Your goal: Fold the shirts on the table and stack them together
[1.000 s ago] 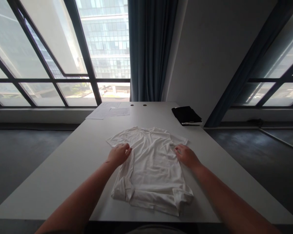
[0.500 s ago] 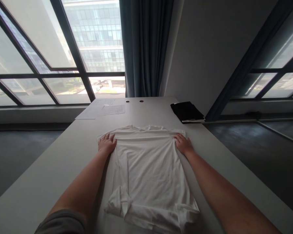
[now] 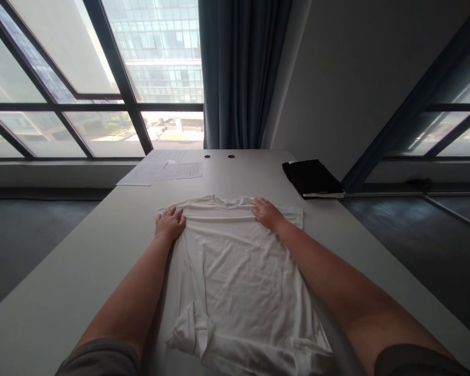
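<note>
A white T-shirt (image 3: 238,282) lies spread on the table, its neckline at the far end and its hem rumpled and folded over at the near end. My left hand (image 3: 171,223) rests flat on the left sleeve, fingers apart. On the shirt's right shoulder, close to the collar, lies my right hand (image 3: 267,213), palm down with the fingers stretched out. The right sleeve sticks out beyond my right wrist. Neither hand grips the cloth.
The white table (image 3: 102,250) reaches toward a blue curtain (image 3: 235,78) and windows. Printed papers (image 3: 180,170) lie at its far left. A black folder (image 3: 313,178) with papers under it sits at the far right. Two round holes pierce the far end.
My right hand has moved left from the right sleeve to the shoulder beside the collar. My left hand stays on the left sleeve. The view has shifted slightly.
</note>
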Demonstrator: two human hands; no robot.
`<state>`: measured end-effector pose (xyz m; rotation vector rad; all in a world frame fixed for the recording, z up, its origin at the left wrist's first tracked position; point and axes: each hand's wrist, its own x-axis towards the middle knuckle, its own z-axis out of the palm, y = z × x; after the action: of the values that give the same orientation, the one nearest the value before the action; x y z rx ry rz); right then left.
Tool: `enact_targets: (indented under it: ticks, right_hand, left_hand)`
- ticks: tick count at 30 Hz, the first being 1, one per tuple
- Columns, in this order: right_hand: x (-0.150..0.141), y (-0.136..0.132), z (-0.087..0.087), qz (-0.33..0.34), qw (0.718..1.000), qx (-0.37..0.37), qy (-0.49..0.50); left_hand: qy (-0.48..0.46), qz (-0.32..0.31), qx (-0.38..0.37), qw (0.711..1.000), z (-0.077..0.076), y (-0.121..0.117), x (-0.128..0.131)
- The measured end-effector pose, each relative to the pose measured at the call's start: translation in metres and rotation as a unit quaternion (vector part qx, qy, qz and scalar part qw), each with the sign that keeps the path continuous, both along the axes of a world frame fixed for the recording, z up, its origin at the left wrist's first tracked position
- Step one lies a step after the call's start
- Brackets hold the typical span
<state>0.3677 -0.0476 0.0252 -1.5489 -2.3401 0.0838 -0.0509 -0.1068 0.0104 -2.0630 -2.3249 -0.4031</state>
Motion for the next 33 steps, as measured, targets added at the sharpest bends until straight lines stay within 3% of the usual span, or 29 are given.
enact_targets:
  ticks: [3, 6, 10, 15, 20, 22, 28, 33]
  right_hand:
    - [-0.049, 0.026, 0.001, 0.008, 0.996, -0.081, -0.046]
    - [-0.072, 0.042, -0.008, -0.036, 0.989, -0.126, -0.063]
    - [-0.069, 0.057, -0.019, -0.096, 0.985, -0.126, -0.064]
    - [-0.063, 0.065, -0.025, -0.098, 0.986, -0.118, -0.067]
    - [-0.062, 0.054, -0.028, -0.119, 0.992, 0.028, -0.036]
    - [-0.061, 0.05, -0.029, -0.155, 0.986, 0.048, -0.03]
    - [-0.059, 0.059, -0.031, -0.23, 0.961, -0.134, -0.069]
    - [-0.057, 0.068, -0.034, -0.225, 0.959, -0.155, -0.08]
  left_hand:
    - [-0.003, -0.003, -0.007, 1.0, 0.002, 0.005, -0.003]
    - [-0.01, 0.012, -0.017, 1.0, 0.004, 0.008, -0.004]
    - [-0.014, 0.028, -0.013, 0.999, 0.005, 0.01, -0.005]
    - [-0.013, 0.034, -0.017, 0.999, 0.002, 0.014, -0.008]
    - [-0.018, 0.078, 0.002, 0.997, -0.001, 0.017, -0.006]
    - [-0.013, 0.113, 0.014, 0.993, -0.002, 0.015, -0.006]
    - [-0.028, 0.172, -0.055, 0.983, -0.009, -0.004, -0.022]
    - [-0.009, 0.164, -0.07, 0.984, -0.014, -0.025, -0.033]
